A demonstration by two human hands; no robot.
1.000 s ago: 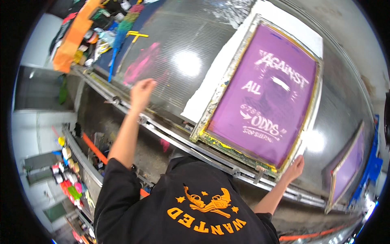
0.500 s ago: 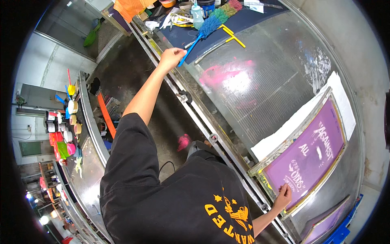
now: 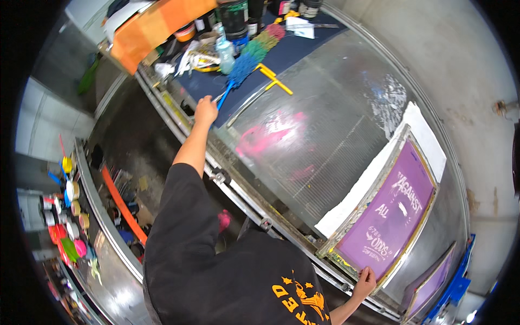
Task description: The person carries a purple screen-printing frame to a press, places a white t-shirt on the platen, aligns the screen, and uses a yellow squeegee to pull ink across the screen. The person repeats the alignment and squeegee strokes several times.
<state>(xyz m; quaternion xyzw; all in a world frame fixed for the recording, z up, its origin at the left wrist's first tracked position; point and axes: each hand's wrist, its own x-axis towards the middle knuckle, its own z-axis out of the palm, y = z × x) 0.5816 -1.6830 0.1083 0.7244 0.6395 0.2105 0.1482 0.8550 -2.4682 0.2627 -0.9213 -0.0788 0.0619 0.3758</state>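
Over the bench's near edge at the far left, my left hand (image 3: 206, 111) has its fingers curled together beside the blue handle of a multicoloured duster (image 3: 252, 59). Whether the fingers hold the handle is hidden. Farther right lies a screen printing frame (image 3: 392, 208) with purple mesh and pale lettering, resting over a white sheet (image 3: 422, 127). My right hand (image 3: 366, 280) is closed on the near border of this frame, thumb and fingertips at its edge.
A yellow T-shaped tool (image 3: 277, 82) lies past the duster. Near it stand a pale squeeze bottle (image 3: 225, 55) and dark tubs (image 3: 234, 19). Pink and white smears mark the glassy bench top (image 3: 336, 119). A second purple screen (image 3: 430, 284) leans at the right. Paint pots crowd a bench behind left.
The whole view has shifted, so the bench sits lower and farther left. My left hand stays close to the duster handle. My right hand has slid slightly toward the screen's near edge.
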